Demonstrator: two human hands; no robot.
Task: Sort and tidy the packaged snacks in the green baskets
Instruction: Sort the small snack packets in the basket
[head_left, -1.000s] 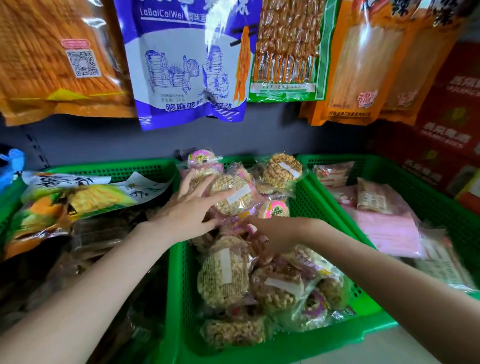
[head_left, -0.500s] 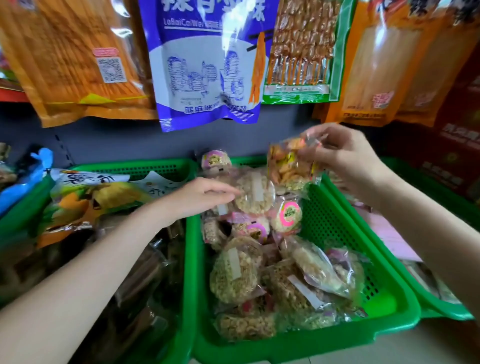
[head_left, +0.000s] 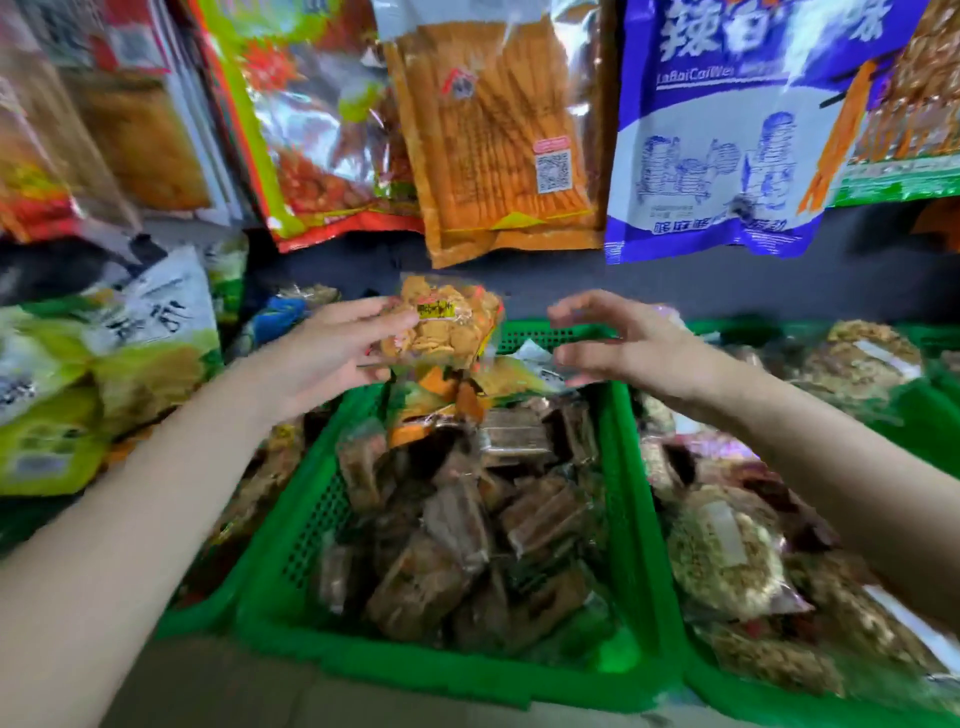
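My left hand (head_left: 332, 353) holds a clear packet of small orange crackers (head_left: 447, 325) above the far end of a green basket (head_left: 291, 519). That basket is filled with several brown wrapped snack blocks (head_left: 462, 519), with orange-and-green packets (head_left: 447, 384) at its back. My right hand (head_left: 628, 343) hovers just right of the cracker packet, fingers loosely spread, holding nothing. To the right, another green basket (head_left: 727, 691) holds round grain cakes in clear wrappers (head_left: 727, 551).
Large snack bags hang on the back wall: an orange one (head_left: 498, 130), a blue-and-white one (head_left: 743, 124), a red-green one (head_left: 311, 114). Green-and-white bags (head_left: 104, 364) are stacked at the left. A further green basket edge (head_left: 208, 613) lies left of the middle one.
The view has swung left to the basket of brown blocks. The cracker packet went from my right hand to my left hand, and my right hand has let go of it.
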